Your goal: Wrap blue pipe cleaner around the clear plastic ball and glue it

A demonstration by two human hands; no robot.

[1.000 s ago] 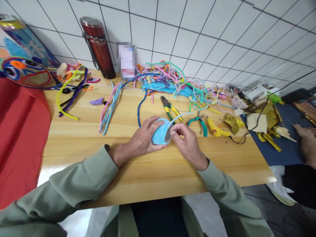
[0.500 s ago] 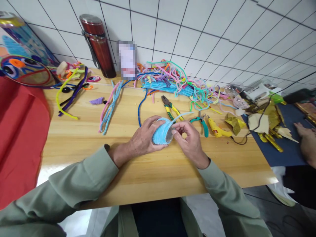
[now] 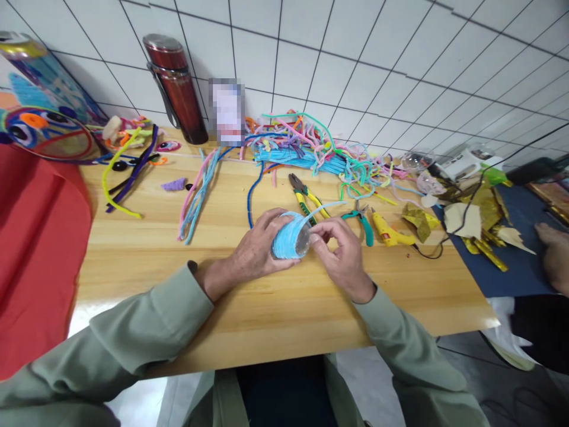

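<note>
I have the left hand (image 3: 254, 249) clasped around the cylinder (image 3: 284, 238) wound in light-blue pipe cleaner, above the wooden table (image 3: 302, 311); the right hand (image 3: 336, 252) has bent fingers at the cylinder's open rim, gripping or not I can't tell; combination pliers (image 3: 303, 194) lie just beyond

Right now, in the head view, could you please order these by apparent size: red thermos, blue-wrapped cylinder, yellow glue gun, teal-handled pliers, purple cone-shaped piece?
1. Red thermos
2. Blue-wrapped cylinder, in the left hand
3. Yellow glue gun and teal-handled pliers: too alike to rank
4. Purple cone-shaped piece
</note>
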